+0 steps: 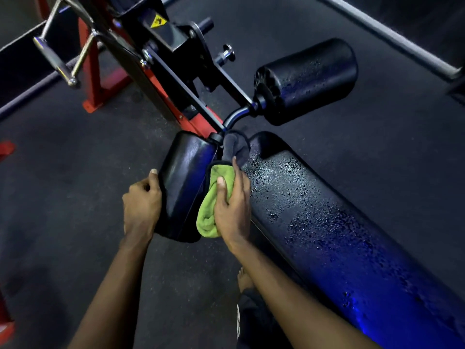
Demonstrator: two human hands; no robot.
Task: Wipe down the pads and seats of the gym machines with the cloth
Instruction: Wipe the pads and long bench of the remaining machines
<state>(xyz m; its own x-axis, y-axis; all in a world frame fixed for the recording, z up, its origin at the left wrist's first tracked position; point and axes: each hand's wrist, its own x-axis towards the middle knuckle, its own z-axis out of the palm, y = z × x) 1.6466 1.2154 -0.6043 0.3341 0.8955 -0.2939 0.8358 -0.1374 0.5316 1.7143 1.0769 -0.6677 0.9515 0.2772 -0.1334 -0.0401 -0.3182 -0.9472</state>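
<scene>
A: Our right hand (232,205) grips the green cloth (210,210), bunched against the inner end of the roller pad (183,182).
B: Noted. Our left hand (142,200) curls round its outer end (long seat (314,217) alongside, beaded with droplets (292,162)).

Under you lies a dark, speckled rubber floor (75,152). At your upper left a red steel frame (98,79) stands on it, with a chrome handle (54,61) hanging just beside it. A grey rail (392,34) crosses your upper right corner. The room is dim, and blue light tints the lower right.
</scene>
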